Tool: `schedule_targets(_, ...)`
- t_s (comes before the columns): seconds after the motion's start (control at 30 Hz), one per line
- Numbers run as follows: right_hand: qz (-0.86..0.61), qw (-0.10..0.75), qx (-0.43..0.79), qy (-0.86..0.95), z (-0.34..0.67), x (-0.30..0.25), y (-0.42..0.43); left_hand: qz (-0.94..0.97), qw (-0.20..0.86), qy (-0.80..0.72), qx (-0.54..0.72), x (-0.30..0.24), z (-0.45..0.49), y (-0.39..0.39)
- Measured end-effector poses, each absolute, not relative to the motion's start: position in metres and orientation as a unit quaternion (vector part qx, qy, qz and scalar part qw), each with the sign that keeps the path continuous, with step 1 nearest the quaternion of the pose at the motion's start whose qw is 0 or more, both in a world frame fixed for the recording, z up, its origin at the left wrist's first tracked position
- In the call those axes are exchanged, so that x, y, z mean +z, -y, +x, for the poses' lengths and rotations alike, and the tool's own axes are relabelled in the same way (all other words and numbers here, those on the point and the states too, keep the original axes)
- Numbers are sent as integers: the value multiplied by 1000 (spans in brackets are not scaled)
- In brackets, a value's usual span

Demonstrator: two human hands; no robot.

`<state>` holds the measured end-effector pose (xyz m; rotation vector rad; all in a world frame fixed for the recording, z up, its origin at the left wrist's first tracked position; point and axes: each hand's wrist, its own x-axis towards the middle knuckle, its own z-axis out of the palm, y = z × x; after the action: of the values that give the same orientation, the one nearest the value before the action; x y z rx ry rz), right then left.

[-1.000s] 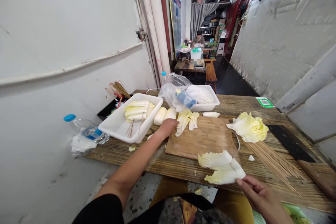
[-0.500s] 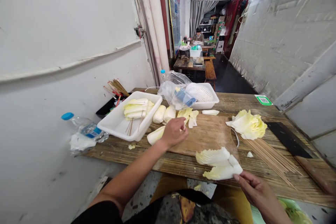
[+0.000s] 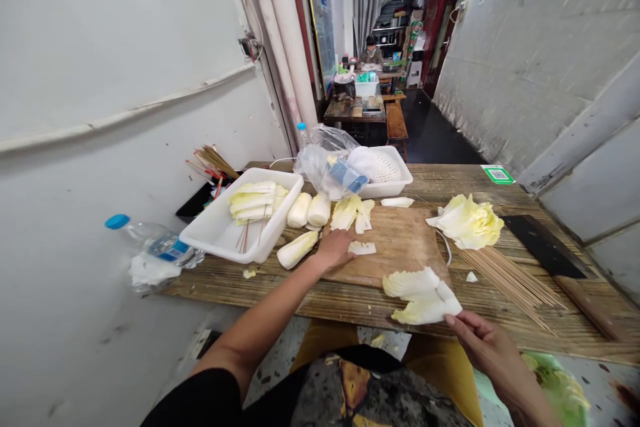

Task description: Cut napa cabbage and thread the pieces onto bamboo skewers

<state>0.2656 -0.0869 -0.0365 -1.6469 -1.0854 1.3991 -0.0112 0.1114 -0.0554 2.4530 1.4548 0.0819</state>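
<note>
My right hand point(image 3: 487, 340) pinches the white stem end of a napa cabbage leaf point(image 3: 425, 300), held out over the table's front edge with its frilly yellow side pointing left. At the left part of the wooden cutting board point(image 3: 400, 233), my left hand point(image 3: 336, 250) is low, fingers closed at the end of a small cabbage strip point(image 3: 364, 248). Other yellow leaf pieces point(image 3: 346, 212) rest just beyond it. To its left lies a trimmed cabbage piece point(image 3: 297, 250), with rolled pieces point(image 3: 319, 211) behind. A pile of cabbage leaves point(image 3: 470, 221) sits right of the board.
A white tray point(image 3: 200, 233) at left holds skewered cabbage. Loose bamboo skewers point(image 3: 510, 280) and a cleaver point(image 3: 545, 247) lie at right. Behind are a second white tray point(image 3: 395, 188) and plastic bag. A water bottle point(image 3: 155, 240) leans at left. A person point(image 3: 371, 53) sits far back.
My left hand has come down onto the board, where a cabbage strip now shows at its fingers. My right hand keeps hold of the leaf, nearly still. The view has shifted slightly.
</note>
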Motion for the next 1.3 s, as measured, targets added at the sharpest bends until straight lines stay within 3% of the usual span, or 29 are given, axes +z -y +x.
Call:
schedule_targets(0.33, -641, 375, 520, 422, 260, -37, 84, 814, 153, -560, 27, -48, 2, -97)
schedule_targets(0.63, -639, 381, 523, 416, 265, -39, 88, 723, 64, -682, 93, -31, -27, -142)
schedule_targets(1.07, -634, 371, 517, 440, 271, -41, 89, 856, 60, -511, 46, -42, -43, -129)
schedule_targets(1.3, -641, 363, 524, 427, 265, -34, 88, 885, 113, -436, 113, -29, -51, -136)
